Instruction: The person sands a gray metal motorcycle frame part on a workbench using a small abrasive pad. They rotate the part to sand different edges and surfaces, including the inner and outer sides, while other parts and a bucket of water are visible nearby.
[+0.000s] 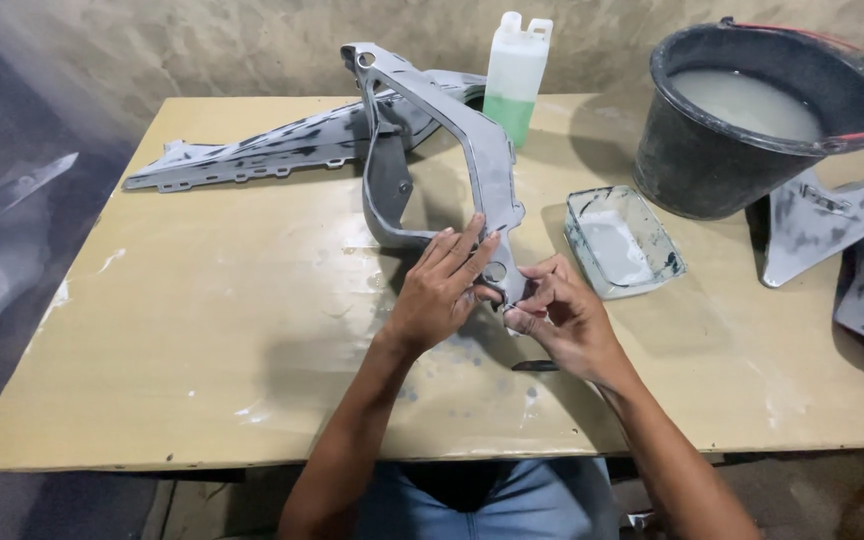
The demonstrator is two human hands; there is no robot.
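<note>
The person is holding a grey primed plastic body panel (452, 130), a long curved piece like a motorcycle fairing, which is standing tilted on the wooden table (232, 330) with its lower end near the table's front edge and its upper end leaning away toward the wall. The left hand (439, 290) is lying flat against the lower end, fingers stretched and close together, and seems to be steadying the panel so it is not slipping. The right hand (557, 315) is touching the same end from the other side, fingers curled and pinched together on something small at the edge; what it is, I cannot tell. Just right of the panel's lower end a shallow clear tray (624, 243) with cloudy liquid is sitting in easy reach of the right hand. Farther right a black bucket (752, 120) of murky water is standing. Behind the panel, a white bottle (517, 75) with green liquid is standing upright, and left of the panel another grey part (272, 155) is lying flat. More grey parts (832, 225) are lying right of the tray.
</note>
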